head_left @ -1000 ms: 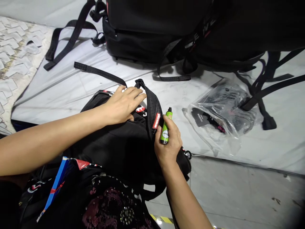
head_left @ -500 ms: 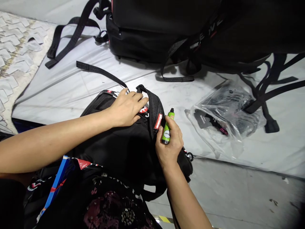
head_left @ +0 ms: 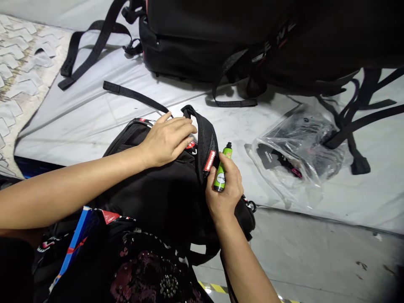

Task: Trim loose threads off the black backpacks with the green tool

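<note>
A black backpack (head_left: 158,189) with red labels lies in front of me on a white sheet. My left hand (head_left: 167,139) rests flat on its top edge, fingers spread beside the carry handle (head_left: 205,134). My right hand (head_left: 224,189) grips a small green bottle (head_left: 221,170) with a black cap, held upright against the backpack's right side next to a red tag.
A larger black bag (head_left: 240,38) with loose straps lies at the back. A clear plastic bag (head_left: 296,155) holding dark items sits to the right on the white sheet (head_left: 82,113). Grey floor shows at the lower right. Sequinned dark fabric covers the bottom left.
Both hands stay almost where they were. My left hand's fingers have shifted slightly along the backpack's top. The green bottle remains in my right hand.
</note>
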Action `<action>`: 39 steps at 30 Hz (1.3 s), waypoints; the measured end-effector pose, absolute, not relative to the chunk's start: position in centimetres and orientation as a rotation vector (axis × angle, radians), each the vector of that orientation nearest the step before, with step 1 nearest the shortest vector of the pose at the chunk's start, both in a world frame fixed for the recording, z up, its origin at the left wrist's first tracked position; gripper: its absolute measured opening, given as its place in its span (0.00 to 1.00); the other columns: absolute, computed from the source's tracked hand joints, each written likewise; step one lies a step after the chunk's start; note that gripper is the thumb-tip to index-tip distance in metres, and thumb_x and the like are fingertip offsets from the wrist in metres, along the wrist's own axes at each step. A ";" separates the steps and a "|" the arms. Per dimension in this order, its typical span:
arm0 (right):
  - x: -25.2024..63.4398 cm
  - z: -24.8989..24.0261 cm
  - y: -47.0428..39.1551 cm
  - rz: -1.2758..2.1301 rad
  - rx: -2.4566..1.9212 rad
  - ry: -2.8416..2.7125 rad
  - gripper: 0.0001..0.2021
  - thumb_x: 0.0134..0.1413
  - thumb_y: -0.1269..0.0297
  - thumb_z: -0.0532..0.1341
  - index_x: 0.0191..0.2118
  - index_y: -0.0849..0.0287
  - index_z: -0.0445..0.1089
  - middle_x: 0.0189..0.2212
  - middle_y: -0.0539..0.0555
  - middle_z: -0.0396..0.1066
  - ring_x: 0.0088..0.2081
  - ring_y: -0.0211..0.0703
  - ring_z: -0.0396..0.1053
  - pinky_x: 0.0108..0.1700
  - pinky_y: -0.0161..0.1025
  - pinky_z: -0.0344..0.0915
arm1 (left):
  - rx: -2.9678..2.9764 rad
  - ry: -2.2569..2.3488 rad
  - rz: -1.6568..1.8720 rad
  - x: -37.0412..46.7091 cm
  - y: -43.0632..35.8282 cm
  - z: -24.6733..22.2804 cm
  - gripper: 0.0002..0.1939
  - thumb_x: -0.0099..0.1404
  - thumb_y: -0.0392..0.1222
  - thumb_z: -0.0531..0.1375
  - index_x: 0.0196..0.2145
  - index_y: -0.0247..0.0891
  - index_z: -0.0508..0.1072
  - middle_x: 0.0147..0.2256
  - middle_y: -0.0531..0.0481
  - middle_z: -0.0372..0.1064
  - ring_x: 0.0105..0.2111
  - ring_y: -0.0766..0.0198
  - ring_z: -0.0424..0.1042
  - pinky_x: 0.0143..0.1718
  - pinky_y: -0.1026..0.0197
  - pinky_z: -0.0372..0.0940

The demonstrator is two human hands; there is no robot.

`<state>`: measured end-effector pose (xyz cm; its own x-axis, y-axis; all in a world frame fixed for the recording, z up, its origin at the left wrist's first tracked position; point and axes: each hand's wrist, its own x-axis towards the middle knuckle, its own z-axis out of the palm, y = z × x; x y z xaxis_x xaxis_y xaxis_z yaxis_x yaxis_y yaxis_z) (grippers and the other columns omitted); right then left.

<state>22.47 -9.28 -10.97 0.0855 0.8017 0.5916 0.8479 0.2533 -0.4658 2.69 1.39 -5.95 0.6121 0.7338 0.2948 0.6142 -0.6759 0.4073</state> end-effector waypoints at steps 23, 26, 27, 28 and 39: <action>23.0 -11.4 -9.2 -0.069 -1.539 -1.669 0.20 0.63 0.70 0.59 0.60 0.56 0.67 0.52 0.61 0.74 0.51 0.52 0.74 0.52 0.49 0.71 | 2.816 1.541 0.627 0.3 -6.1 -6.2 0.12 0.63 0.46 0.66 0.43 0.41 0.76 0.55 0.40 0.68 0.55 0.48 0.66 0.57 0.44 0.60; 23.0 -11.5 -9.2 -0.063 -1.526 -1.661 0.20 0.63 0.71 0.60 0.59 0.57 0.67 0.53 0.62 0.74 0.51 0.52 0.74 0.53 0.49 0.71 | 2.789 1.489 0.748 0.6 -6.3 -6.8 0.04 0.65 0.43 0.65 0.36 0.42 0.76 0.53 0.45 0.70 0.53 0.52 0.67 0.53 0.50 0.62; 23.1 -11.5 -9.1 -0.066 -1.529 -1.657 0.20 0.62 0.71 0.60 0.59 0.57 0.67 0.53 0.62 0.74 0.51 0.52 0.74 0.53 0.49 0.71 | 2.785 1.475 0.762 0.7 -6.3 -6.8 0.03 0.65 0.42 0.65 0.35 0.42 0.76 0.51 0.46 0.71 0.51 0.54 0.69 0.49 0.52 0.62; 23.1 -11.6 -9.1 -0.068 -1.533 -1.653 0.20 0.63 0.71 0.60 0.59 0.57 0.67 0.52 0.62 0.74 0.51 0.53 0.74 0.53 0.49 0.71 | 2.780 1.466 0.754 0.7 -6.3 -6.8 0.03 0.66 0.42 0.64 0.34 0.41 0.76 0.49 0.47 0.72 0.48 0.55 0.70 0.46 0.53 0.62; 23.1 -11.1 -9.5 0.000 -1.541 -1.715 0.22 0.62 0.63 0.63 0.61 0.56 0.65 0.51 0.61 0.74 0.52 0.54 0.73 0.54 0.51 0.70 | 2.874 1.354 0.513 1.2 -7.0 -6.0 0.02 0.68 0.36 0.60 0.38 0.36 0.71 0.36 0.50 0.74 0.34 0.58 0.70 0.40 0.52 0.59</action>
